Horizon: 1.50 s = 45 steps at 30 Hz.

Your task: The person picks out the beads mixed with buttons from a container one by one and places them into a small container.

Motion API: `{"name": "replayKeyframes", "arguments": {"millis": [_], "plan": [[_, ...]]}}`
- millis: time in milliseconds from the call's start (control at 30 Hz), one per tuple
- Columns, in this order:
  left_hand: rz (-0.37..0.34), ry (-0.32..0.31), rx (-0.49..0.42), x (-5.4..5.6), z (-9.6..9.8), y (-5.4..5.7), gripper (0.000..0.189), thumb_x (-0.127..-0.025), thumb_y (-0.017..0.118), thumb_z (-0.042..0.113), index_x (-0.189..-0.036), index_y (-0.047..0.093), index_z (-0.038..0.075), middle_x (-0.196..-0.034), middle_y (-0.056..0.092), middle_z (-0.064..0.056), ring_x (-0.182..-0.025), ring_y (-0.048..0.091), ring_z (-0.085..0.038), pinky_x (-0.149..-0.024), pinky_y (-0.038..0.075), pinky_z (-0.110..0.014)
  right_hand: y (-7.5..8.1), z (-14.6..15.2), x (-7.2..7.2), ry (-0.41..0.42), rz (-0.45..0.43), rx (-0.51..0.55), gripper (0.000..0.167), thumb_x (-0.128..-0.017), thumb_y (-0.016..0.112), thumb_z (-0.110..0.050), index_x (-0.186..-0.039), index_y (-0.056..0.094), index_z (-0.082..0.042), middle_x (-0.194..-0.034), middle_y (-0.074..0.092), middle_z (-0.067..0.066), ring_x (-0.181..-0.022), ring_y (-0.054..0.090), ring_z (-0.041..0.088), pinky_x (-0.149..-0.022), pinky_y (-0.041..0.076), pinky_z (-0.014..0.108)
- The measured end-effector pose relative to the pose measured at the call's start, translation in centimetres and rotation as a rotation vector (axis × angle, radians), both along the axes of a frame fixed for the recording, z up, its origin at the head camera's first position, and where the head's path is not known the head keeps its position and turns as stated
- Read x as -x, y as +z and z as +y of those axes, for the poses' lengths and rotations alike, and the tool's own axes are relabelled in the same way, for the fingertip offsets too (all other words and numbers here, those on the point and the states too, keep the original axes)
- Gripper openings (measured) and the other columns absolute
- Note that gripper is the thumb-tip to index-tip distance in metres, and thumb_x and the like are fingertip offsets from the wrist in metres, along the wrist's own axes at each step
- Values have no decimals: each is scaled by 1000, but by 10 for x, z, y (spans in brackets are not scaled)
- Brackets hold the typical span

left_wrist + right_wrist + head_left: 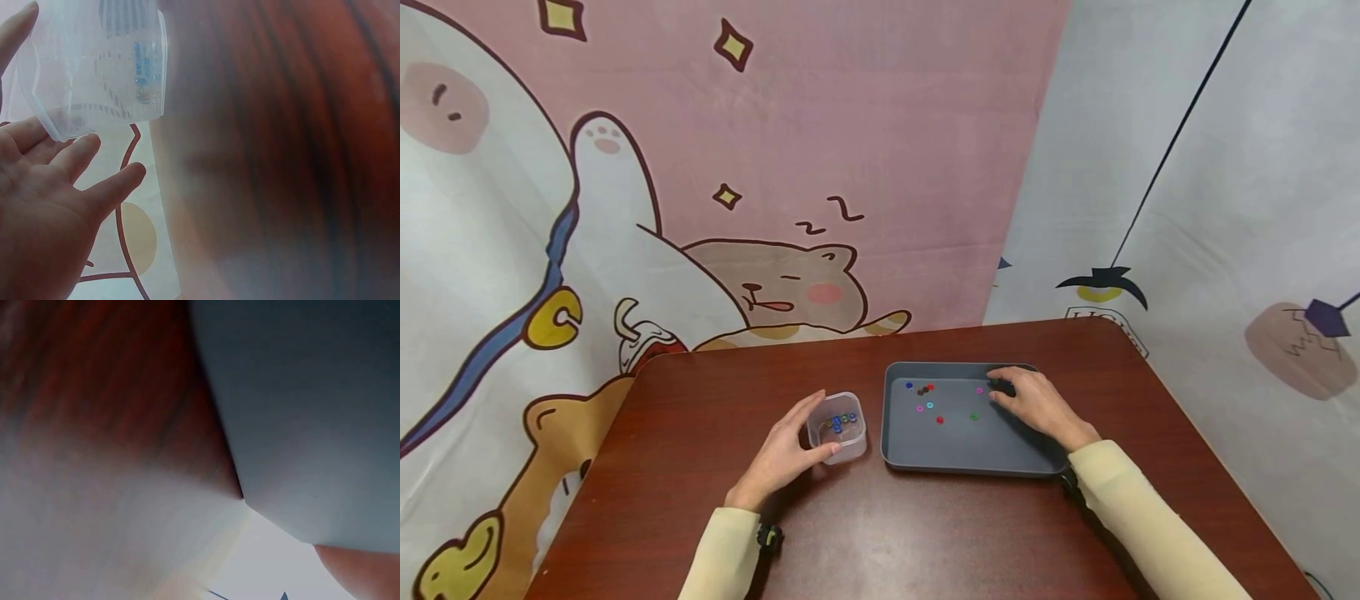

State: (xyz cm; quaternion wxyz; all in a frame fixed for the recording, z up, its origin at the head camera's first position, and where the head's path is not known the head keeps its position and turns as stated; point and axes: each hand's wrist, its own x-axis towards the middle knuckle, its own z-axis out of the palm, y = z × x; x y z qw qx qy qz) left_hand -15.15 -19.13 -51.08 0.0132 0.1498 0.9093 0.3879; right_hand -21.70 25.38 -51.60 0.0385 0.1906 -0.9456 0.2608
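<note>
A small clear plastic box [854, 450] stands on the table left of the tray, with several blue and a few other small beads [838, 423] inside. My left hand [784, 450] holds it, thumb at the near side and fingers round the far left side. In the left wrist view the fingers [81, 153] reach along the box wall [69, 62]. Over the right part of the grey tray [955, 446] is my right hand [1037, 402], palm down, thumb and index finger bent and apart. Between their tips shows a dark green spot near the tray's far wall.
Loose in the tray lie several small beads and rings, among them a red bead [940, 420], a green ring [974, 416], a light blue ring [930, 405] and a dark blue bead [909, 385]. The brown table [850, 533] meets a printed cloth [925, 167] behind.
</note>
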Motion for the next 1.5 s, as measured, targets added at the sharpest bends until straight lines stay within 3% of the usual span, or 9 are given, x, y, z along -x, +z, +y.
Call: {"name": "replayKeyframes", "arguments": {"millis": [533,1500], "plan": [[-17,8,6,-1,1,1,94,-84,86,46,-160,40,13,-163,39,-7,-147,42,-30,-116,36,-57,-2,-2,2,10,-7,-58,37,-96,74,-10,-129,69,4,-128,68,22,-121,62,41,-97,51,58],[-12,8,9,0,1,1,93,-84,85,48,-161,40,18,-163,39,-6,-147,41,-28,-116,36,-57,-3,-3,2,44,-19,-81,23,-94,77,-11,-116,78,-6,-115,74,11,-111,68,33,-89,56,53]]}}
